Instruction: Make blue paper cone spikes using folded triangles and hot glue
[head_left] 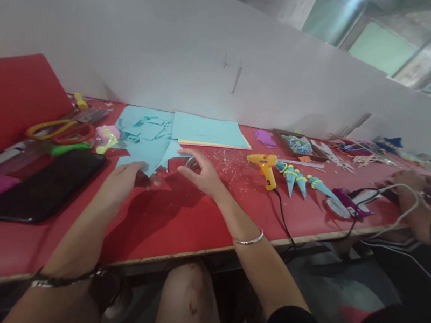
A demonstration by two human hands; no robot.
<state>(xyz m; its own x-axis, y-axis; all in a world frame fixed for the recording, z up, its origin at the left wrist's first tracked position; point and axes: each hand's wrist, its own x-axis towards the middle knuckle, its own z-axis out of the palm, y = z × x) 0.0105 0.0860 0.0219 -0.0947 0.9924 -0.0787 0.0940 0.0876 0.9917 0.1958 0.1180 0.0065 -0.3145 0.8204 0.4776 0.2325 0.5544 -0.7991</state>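
My left hand (128, 176) is closed on the lower edge of a light-blue sheet of paper (150, 158) with jagged, cut edges; its fingertips are partly hidden. To the right of that sheet, my right hand (203, 175) hovers over the red table with thumb and fingers curved apart. Its fingertips are close to a pointed corner of the blue paper, and I cannot tell whether they touch it. Small light-blue paper cuttings (151, 128) lie on the paper behind my hands. Further back is a stack of larger blue sheets (208, 130).
A yellow glue gun (264, 168) with a black cord lies right of my hand, beside small blue paper cones (289, 180). Scissors (60, 131) and a black phone (48, 184) lie at left. A tray (300, 145) stands behind. Another person's hands (411, 190) are at far right.
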